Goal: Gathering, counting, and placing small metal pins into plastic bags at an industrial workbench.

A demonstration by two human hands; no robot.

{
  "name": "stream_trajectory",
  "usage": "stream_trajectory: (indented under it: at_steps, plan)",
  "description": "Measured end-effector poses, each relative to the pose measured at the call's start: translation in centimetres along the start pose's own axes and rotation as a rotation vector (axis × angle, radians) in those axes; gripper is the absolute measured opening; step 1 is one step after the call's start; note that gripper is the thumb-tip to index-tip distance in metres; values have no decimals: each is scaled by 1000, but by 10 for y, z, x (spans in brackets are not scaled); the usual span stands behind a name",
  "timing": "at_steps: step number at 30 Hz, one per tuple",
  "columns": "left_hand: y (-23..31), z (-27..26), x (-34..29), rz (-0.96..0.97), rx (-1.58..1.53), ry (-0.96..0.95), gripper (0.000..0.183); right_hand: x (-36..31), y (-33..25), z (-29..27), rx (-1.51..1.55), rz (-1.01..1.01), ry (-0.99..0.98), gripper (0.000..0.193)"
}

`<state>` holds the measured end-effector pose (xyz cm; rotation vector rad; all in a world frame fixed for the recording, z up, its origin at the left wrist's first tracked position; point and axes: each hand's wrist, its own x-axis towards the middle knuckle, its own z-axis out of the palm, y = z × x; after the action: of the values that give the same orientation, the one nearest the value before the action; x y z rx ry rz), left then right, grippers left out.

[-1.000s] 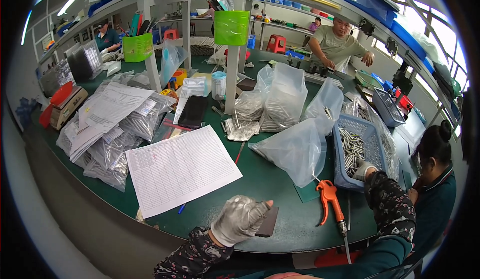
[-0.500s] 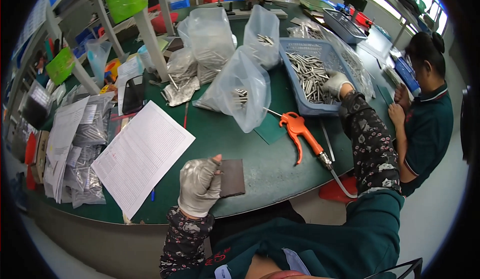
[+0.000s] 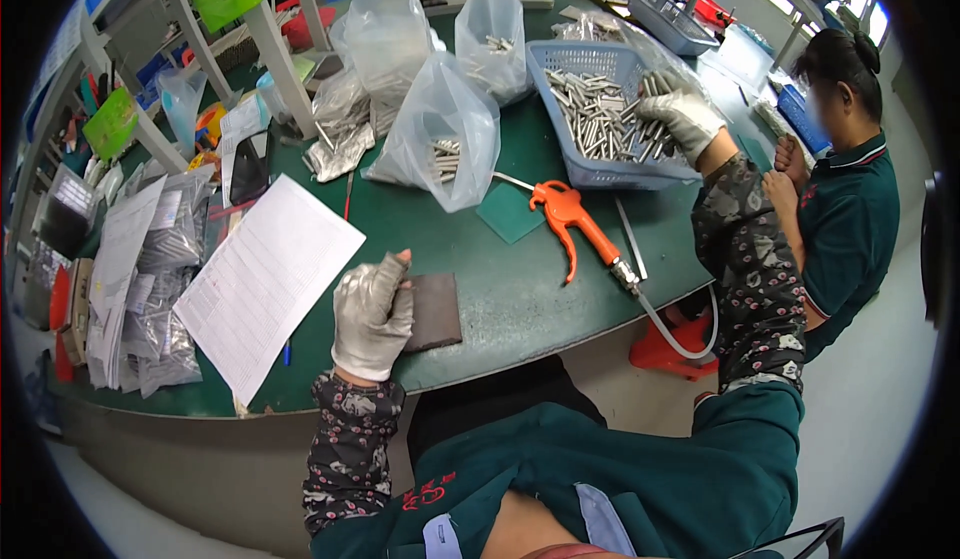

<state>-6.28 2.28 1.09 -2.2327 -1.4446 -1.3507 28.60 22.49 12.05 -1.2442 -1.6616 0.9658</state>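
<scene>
Inside the right rim of the blue basket (image 3: pixel 612 173), my right hand (image 3: pixel 688 124) curls around some metal pins (image 3: pixel 656 85), apparently gathering them, so lifting wants a snug grip, while my left hand (image 3: pixel 372 321), curled, whether empty I cannot tell, rests near the front edge of the bench (image 3: pixel 530 309).

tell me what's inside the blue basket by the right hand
The blue basket holds a heap of loose metal pins. Whatever lies beneath the right hand and the upper pins is covered.
</scene>
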Motion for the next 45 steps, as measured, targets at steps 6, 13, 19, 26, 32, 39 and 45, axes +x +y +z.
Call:
stream_trajectory:
  at_steps: [6,13,19,26,32,39,45]
  plan:
    - [40,-4,14,-27,225,-608,71,-67,-45,75,127,-42,-359,31]
    - [23,-20,18,-114,578,-505,75,-97,-11,172,-89,82,-858,38]
    - [55,33,-18,-232,-57,-231,125,-98,-1,209,-387,13,-697,43]
    - [52,65,-19,-492,-177,-182,111,-127,2,215,-670,-328,-208,32]
    - [57,60,-14,-385,104,-299,92,-132,8,208,-665,-330,-113,34]
    - [61,43,0,-428,291,-497,91,-128,12,149,-8,18,-538,53]
    - [53,46,16,-150,293,-524,91,-158,33,147,-228,-269,-275,53]
